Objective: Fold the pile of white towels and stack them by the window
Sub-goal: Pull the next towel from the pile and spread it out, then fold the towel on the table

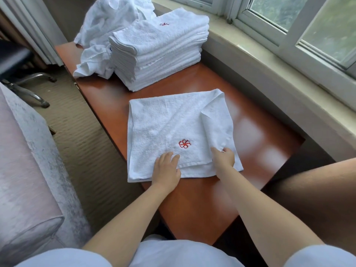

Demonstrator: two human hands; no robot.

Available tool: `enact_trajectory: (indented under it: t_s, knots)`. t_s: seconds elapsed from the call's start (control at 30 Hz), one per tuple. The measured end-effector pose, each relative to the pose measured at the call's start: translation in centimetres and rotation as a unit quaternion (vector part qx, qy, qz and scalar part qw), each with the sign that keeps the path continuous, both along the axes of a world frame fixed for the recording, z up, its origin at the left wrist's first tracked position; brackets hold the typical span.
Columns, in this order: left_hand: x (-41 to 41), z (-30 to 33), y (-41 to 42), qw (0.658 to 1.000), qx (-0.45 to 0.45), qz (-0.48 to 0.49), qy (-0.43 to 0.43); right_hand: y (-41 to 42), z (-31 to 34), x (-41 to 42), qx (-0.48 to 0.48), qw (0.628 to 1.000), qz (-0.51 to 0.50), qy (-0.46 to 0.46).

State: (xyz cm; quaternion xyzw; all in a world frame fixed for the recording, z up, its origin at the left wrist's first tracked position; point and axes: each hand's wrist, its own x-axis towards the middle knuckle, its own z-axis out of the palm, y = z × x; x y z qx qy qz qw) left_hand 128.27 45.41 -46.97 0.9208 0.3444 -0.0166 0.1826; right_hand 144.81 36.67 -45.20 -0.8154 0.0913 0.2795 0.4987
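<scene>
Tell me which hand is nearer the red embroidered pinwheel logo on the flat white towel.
Right, narrowly. The right hand pinches the folded-over flap just right of and below the red embroidered pinwheel logo; the left hand rests flat on the flat white towel, below and left of it.

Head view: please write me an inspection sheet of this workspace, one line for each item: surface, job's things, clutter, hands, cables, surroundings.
Surface: glossy reddish-brown table, long, running beside the window sill.
Job's things: one white towel with a red emblem lies partly folded on the table; a stack of folded towels stands farther along; a loose pile of unfolded towels lies behind the stack.
Clutter: nothing seen.
Hands: left hand rests flat on the towel's near edge; right hand pinches the folded-over right flap with its fingers.
Cables: nothing seen.
Surroundings: window on the right, carpet, chair base and a pale cushion on the left.
</scene>
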Motion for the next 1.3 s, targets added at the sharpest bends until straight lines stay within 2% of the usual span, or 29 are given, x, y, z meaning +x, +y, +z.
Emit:
enact_trajectory:
  t_s: [0.07,0.1,0.2,0.23,0.3,0.4,0.47,0.53,0.6,0.63,0.73,0.9,1.03,1.07,1.13,1.2,1.3]
  knots:
    - [0.0,0.0,0.1,1.000,-0.006,-0.002,0.002,-0.2,0.2,0.2,-0.018,0.999,0.030,-0.038]
    - [0.0,-0.1,0.2,1.000,-0.009,-0.003,-0.001,-0.3,0.3,0.2,-0.027,0.996,0.017,-0.088]
    - [0.0,0.3,0.4,0.999,-0.009,-0.002,-0.044,-0.7,1.5,-0.4,-0.025,0.966,-0.093,-0.240]
    - [0.0,0.5,0.5,0.998,-0.006,0.010,-0.057,-0.8,1.5,-0.6,-0.022,0.961,-0.140,-0.238]
    - [-0.2,0.9,0.7,0.998,0.000,0.044,-0.055,-1.5,0.9,-1.5,-0.014,0.966,-0.200,-0.161]
    - [-0.4,1.2,0.9,0.996,0.013,0.065,-0.062,-2.9,-0.3,-2.2,0.051,0.973,-0.220,-0.045]
    - [-0.6,1.1,0.9,0.995,0.021,0.078,-0.064,-3.1,-0.2,-1.1,0.065,0.969,-0.239,-0.018]
    - [-0.9,0.9,1.0,0.992,0.052,0.083,-0.080,-3.3,0.5,0.2,0.068,0.969,-0.229,-0.060]
    - [-1.5,0.7,0.9,0.989,0.096,0.066,-0.094,-3.6,1.6,0.5,0.046,0.970,-0.191,-0.141]
    - [-1.9,0.4,0.8,0.987,0.113,0.060,-0.101,-3.8,1.5,0.2,0.041,0.971,-0.183,-0.147]
    - [-2.8,-0.2,0.4,0.991,0.065,0.093,-0.071,-4.8,0.5,-1.1,0.045,0.978,-0.196,-0.062]
    - [-3.3,-1.0,0.9,0.990,0.025,0.135,-0.026,-5.0,0.7,1.2,0.081,0.983,-0.163,0.014]
    - [-3.5,0.7,1.8,0.974,0.078,0.157,-0.146,-5.2,2.3,0.5,0.002,0.975,-0.168,-0.143]
    - [-4.2,0.6,2.0,0.975,0.093,0.157,-0.127,-5.5,1.9,-0.4,-0.016,0.977,-0.157,-0.140]
    - [-6.1,-0.4,2.0,0.981,0.079,0.174,-0.030,-6.4,0.9,-2.4,-0.032,0.985,-0.155,-0.068]
    - [-7.9,-1.6,1.8,0.979,0.069,0.190,0.028,-7.2,0.0,-3.3,-0.059,0.989,-0.133,-0.027]
    - [-8.7,-2.3,1.6,0.977,0.086,0.194,0.005,-7.5,0.5,-2.6,-0.051,0.984,-0.150,-0.075]
